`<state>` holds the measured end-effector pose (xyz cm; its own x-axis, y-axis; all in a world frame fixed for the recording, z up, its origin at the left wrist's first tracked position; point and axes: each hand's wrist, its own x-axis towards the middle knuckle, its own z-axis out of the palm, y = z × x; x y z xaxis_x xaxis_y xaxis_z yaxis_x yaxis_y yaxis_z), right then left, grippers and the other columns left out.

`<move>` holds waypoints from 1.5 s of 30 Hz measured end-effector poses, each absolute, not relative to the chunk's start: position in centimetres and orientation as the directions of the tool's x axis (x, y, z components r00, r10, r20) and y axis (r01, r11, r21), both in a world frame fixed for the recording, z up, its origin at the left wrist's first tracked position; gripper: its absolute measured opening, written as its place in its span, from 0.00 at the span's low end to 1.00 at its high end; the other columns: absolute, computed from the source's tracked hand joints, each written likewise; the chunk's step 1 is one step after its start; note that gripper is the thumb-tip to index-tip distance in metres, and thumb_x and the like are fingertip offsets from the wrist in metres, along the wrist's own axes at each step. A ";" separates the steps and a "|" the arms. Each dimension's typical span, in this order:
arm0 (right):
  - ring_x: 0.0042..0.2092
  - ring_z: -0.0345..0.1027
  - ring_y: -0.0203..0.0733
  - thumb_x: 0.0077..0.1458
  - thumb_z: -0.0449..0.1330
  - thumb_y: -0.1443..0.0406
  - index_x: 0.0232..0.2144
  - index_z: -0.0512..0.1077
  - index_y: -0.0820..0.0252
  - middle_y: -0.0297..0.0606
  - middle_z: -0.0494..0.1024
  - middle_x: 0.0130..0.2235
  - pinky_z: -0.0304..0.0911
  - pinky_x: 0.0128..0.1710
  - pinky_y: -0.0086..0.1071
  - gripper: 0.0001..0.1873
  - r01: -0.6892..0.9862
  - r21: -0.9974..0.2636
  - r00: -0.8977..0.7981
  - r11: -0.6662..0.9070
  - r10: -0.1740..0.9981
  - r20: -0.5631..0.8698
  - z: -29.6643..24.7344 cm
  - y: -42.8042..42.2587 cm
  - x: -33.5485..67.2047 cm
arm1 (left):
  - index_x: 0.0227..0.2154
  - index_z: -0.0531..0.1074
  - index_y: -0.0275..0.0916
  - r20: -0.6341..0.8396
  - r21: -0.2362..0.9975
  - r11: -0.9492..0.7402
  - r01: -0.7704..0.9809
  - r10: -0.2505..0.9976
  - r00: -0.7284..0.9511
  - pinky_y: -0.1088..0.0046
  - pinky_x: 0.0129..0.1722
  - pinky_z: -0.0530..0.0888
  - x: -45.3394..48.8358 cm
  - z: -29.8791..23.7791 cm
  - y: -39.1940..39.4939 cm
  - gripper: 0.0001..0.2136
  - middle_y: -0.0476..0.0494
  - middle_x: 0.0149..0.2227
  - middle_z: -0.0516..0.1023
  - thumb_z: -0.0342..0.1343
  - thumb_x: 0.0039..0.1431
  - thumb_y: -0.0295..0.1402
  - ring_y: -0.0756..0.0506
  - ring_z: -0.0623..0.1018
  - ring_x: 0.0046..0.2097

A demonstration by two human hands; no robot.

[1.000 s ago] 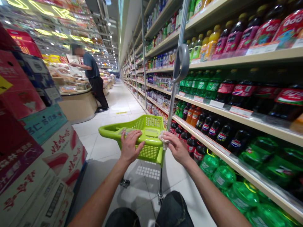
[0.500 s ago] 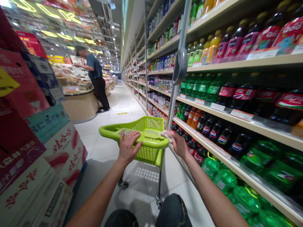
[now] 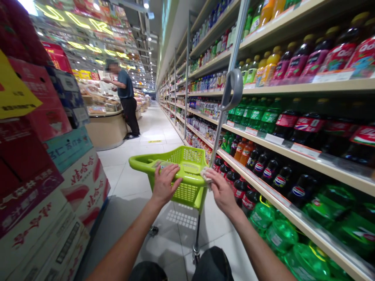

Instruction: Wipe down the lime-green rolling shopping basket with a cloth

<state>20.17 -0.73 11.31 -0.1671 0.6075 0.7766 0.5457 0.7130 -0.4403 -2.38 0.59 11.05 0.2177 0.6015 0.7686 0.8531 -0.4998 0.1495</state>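
A lime-green plastic shopping cart with a perforated basket stands upright just in front of me. My left hand grips its near rim, fingers laid over the top and thumb apart along the front side. At the basket's right corner, my right hand is closed on a crumpled whitish cloth, which presses against the green rim. The hand partly covers the cloth. A flat label lies on the cart's top panel beyond my left fingertips.
Shelves of drink bottles run along the right, close to my right arm. A grey loop handle rises beside a metal upright. Stacked cartons stand at left. A person is by a rounded display counter ahead.
The view has shifted slightly, so everything sits a little further right. My right hand, with the cloth, has moved down and around the cart's right corner. My left hand keeps its place on the rim.
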 end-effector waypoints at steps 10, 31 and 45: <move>0.52 0.61 0.41 0.51 0.47 0.73 0.42 0.70 0.59 0.43 0.70 0.49 0.58 0.53 0.43 0.18 0.654 -0.397 -0.049 0.644 0.559 0.828 10.5 -0.8 20.0 | 0.45 0.67 0.41 0.771 0.188 -0.478 0.858 0.612 0.173 0.54 0.56 0.50 0.0 11.1 0.0 0.15 0.42 0.49 0.71 0.47 0.57 0.38 0.43 0.67 0.52; 0.58 0.52 0.44 0.54 0.46 0.73 0.48 0.66 0.55 0.41 0.66 0.53 0.54 0.54 0.49 0.21 0.706 -0.151 -0.199 0.692 0.398 0.896 9.3 -0.4 17.7 | 0.50 0.62 0.38 0.703 0.212 -0.265 0.940 0.710 0.042 0.46 0.55 0.48 -1.5 11.3 -0.8 0.21 0.36 0.54 0.65 0.46 0.56 0.42 0.37 0.62 0.56; 0.57 0.54 0.42 0.51 0.44 0.74 0.46 0.67 0.60 0.43 0.67 0.52 0.51 0.56 0.48 0.22 0.725 -0.242 -0.038 0.645 0.388 0.921 9.4 1.6 19.2 | 0.44 0.66 0.36 0.649 0.150 -0.211 0.966 0.758 0.065 0.50 0.55 0.51 -1.0 11.8 -0.4 0.17 0.38 0.46 0.72 0.46 0.56 0.40 0.40 0.67 0.51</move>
